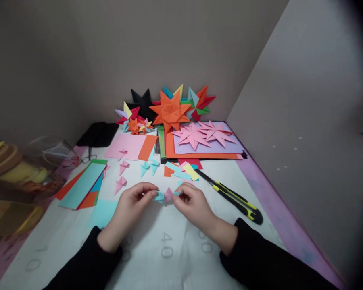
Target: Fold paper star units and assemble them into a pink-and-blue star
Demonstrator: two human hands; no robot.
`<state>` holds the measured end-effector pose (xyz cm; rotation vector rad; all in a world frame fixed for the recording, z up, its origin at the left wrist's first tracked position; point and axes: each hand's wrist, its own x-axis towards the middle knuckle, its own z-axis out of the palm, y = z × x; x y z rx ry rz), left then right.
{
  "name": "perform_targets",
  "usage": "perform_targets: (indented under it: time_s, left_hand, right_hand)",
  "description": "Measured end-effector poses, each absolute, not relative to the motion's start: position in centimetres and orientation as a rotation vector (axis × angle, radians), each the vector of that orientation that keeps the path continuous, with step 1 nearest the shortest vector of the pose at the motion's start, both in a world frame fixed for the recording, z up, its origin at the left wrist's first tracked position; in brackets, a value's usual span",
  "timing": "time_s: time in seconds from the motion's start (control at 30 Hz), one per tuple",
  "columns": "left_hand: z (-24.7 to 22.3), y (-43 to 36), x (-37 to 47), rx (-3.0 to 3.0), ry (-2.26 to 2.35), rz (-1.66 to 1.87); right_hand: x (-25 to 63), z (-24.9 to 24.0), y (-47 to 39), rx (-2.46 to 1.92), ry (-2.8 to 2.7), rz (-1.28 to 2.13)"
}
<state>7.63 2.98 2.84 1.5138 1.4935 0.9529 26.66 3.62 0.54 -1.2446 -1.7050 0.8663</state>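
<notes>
Between my two hands is a small folded paper piece (168,194), pink in the middle and light blue at both ends. My left hand (136,203) pinches its left light blue part between thumb and forefinger. On the other side, my right hand (192,204) pinches the right light blue tip. Just beyond my left hand lie several small pink folded units, one of them a pink unit (120,184) near the wrist side. Two light blue folded units (149,167) lie farther back. Paper offcuts (181,171) in several colours are spread behind my right hand.
A black and yellow utility knife (230,197) lies at the right. Coloured paper strips (83,185) are stacked at the left, near scissors (89,156). Folded paper stars, including a large orange star (171,112), stand against the wall. Pink stars (193,135) rest on stacked sheets.
</notes>
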Motion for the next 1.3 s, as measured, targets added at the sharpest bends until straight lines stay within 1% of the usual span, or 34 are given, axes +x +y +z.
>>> perform_targets:
  time_s: [0.13,0.37,0.63,0.73,1.07,1.3]
  left_hand:
    - [3.3,2.9,7.6,1.546,1.506,1.02]
    - [3.7,2.6,7.3,1.738,1.398,1.146]
    - [3.7,2.4,7.3,1.874,1.355,1.172]
    - [3.6,2.5,7.3,1.891,1.355,1.16]
    - [3.3,2.2,8.1,1.761,1.445,1.116]
    - [3.0,2.3,8.8,1.492,1.501,1.008]
  right_hand:
    - [26.9,0.6,3.6,-1.163,-1.776,0.739]
    - [27.4,0.3,3.4,-1.01,-1.859,0.529]
    - [27.6,0.4,3.4,-0.951,-1.893,0.329]
    - [27.6,0.5,3.4,-0.944,-1.916,0.302]
    - [27.5,0.5,3.2,-0.911,-1.909,0.425]
    - [26.9,0.5,3.7,-1.071,-1.783,0.845]
